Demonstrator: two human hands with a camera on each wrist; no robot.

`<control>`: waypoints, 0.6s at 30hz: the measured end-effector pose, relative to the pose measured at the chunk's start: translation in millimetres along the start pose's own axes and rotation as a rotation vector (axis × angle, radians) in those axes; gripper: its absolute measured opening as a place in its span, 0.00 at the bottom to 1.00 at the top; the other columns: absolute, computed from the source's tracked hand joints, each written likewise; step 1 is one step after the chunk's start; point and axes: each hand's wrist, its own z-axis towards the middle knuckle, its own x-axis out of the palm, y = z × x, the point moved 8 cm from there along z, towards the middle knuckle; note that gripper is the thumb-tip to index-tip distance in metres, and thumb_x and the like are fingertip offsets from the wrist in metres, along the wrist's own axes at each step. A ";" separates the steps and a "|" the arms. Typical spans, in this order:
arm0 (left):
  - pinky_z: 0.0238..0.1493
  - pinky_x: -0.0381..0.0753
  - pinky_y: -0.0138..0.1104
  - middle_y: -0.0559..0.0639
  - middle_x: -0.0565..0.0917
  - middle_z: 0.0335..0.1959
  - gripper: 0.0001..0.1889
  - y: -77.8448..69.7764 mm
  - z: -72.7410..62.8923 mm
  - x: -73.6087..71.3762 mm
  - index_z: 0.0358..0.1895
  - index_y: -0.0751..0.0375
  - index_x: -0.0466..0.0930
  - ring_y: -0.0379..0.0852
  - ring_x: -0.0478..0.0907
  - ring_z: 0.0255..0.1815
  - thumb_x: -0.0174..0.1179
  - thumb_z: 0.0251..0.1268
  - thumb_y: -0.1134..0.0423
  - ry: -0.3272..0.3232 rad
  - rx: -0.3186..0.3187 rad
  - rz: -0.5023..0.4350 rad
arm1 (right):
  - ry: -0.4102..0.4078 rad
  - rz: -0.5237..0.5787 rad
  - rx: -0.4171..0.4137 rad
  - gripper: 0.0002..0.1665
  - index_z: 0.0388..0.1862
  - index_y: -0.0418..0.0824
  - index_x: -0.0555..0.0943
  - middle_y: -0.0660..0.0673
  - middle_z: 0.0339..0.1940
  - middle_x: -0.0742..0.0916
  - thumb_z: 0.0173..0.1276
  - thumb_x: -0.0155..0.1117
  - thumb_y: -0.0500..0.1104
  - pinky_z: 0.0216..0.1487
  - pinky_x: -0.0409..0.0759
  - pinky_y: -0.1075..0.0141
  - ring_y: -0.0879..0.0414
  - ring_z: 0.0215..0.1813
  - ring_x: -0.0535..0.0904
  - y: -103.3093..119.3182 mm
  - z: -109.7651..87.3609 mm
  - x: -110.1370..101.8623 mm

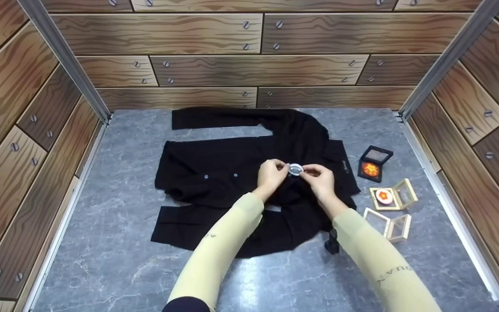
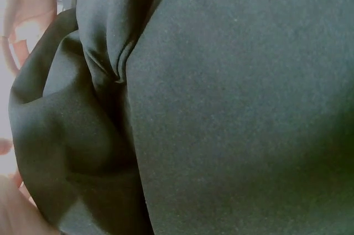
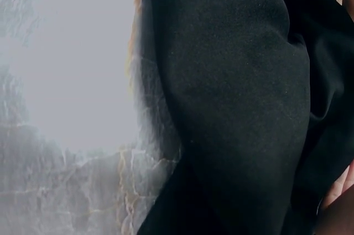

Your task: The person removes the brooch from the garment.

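Note:
A black long-sleeved garment [image 1: 232, 156] with buttons lies spread on the grey marbled surface. Over its front, a small round silver-rimmed disc [image 1: 295, 169] sits between both hands. From the left side, the left hand [image 1: 272, 177] pinches the disc at its edge with thumb and finger. The right hand [image 1: 321, 181] pinches the opposite edge. Black cloth [image 2: 232, 91] fills most of the left wrist view, with part of the left hand [image 2: 25, 207] at the lower left corner. In the right wrist view, the right hand [image 3: 337, 210] shows only at the right edge beside folded cloth [image 3: 232, 91].
Right of the garment stand an open black case [image 1: 370, 170] with an orange round piece and an open gold-rimmed case [image 1: 386, 207] with a white and red one. A pale open frame-like case [image 1: 389, 227] lies nearer. Wood-patterned walls [image 1: 206, 34] enclose the surface.

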 end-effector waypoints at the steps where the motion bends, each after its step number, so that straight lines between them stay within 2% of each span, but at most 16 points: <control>1: 0.44 0.85 0.33 0.52 0.94 0.35 0.10 -0.5 -0.1 0.1 0.38 0.61 0.94 0.48 0.89 0.38 0.67 0.69 0.58 0.000 0.000 -0.005 | -0.001 -0.001 -0.002 0.14 0.48 0.18 0.85 0.55 0.28 0.90 0.64 0.72 0.24 0.37 0.79 0.82 0.74 0.28 0.81 0.3 -0.2 -0.1; 5: 0.43 0.85 0.32 0.52 0.93 0.34 0.12 -2.1 -0.3 0.2 0.38 0.61 0.94 0.48 0.89 0.38 0.67 0.71 0.57 -0.003 -0.003 -0.012 | -0.004 -0.022 -0.010 0.13 0.46 0.20 0.86 0.44 0.33 0.93 0.63 0.72 0.24 0.38 0.79 0.81 0.74 0.29 0.81 1.4 -1.3 -0.3; 8: 0.43 0.85 0.32 0.53 0.93 0.34 0.12 -3.4 -0.4 0.3 0.38 0.62 0.94 0.49 0.88 0.38 0.67 0.71 0.57 -0.005 0.006 -0.007 | -0.011 -0.030 -0.018 0.12 0.45 0.21 0.86 0.41 0.35 0.93 0.62 0.72 0.24 0.38 0.80 0.81 0.73 0.29 0.82 2.5 -1.8 -0.6; 14: 0.43 0.85 0.31 0.53 0.94 0.36 0.08 -5.0 -1.0 0.3 0.38 0.62 0.94 0.49 0.90 0.39 0.69 0.68 0.61 0.002 0.026 -0.012 | -0.018 -0.031 -0.033 0.10 0.42 0.23 0.88 0.52 0.30 0.93 0.61 0.71 0.23 0.37 0.79 0.81 0.73 0.28 0.82 4.0 -3.8 -0.7; 18: 0.44 0.85 0.30 0.51 0.95 0.36 0.07 -5.6 -2.5 -0.5 0.38 0.60 0.95 0.47 0.91 0.39 0.70 0.66 0.62 0.016 0.025 -0.022 | -0.023 -0.032 -0.036 0.08 0.41 0.24 0.89 0.54 0.29 0.92 0.62 0.71 0.24 0.37 0.78 0.81 0.73 0.28 0.80 4.6 -5.5 -0.1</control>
